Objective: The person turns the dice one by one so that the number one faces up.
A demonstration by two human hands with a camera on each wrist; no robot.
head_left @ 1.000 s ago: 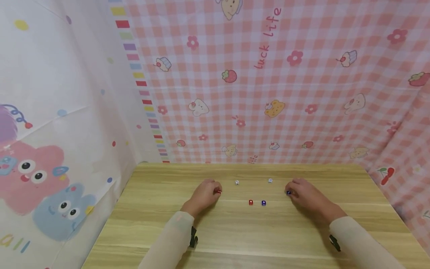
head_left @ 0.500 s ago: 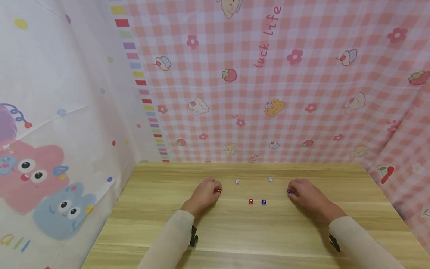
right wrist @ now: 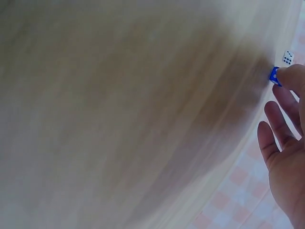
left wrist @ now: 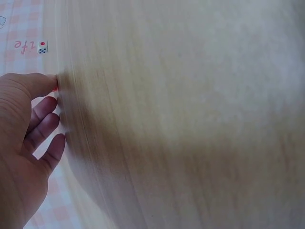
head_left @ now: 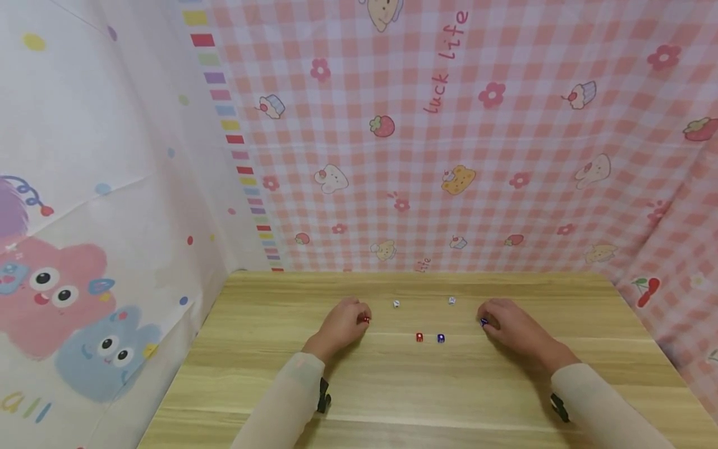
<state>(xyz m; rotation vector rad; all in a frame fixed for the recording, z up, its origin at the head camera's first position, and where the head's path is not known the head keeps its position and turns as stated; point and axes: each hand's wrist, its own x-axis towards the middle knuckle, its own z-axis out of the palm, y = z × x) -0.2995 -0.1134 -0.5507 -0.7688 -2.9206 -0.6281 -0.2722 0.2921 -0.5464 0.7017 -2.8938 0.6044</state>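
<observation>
On table (head_left: 392,393) I see loose red die (head_left: 419,337), loose blue die (head_left: 440,338) near it at 3 o'clock. From this pair: L hand (head_left: 341,322) pinches 2nd red die (head_left: 367,320), approx 9:30; R hand (head_left: 509,321) pinches 2nd blue die (right wrist: 273,76), approx 2:30; white die (head_left: 396,304) at 10, 2nd white die (head_left: 452,300) at 1.

I see a yellowish wood-grain table (head_left: 426,393). Toward its far edge sits a white die (head_left: 396,304), with a second white die (head_left: 452,300) to its right; nearer, between those two, a red die (head_left: 419,337) lies just left of a blue die (head_left: 440,338).
</observation>
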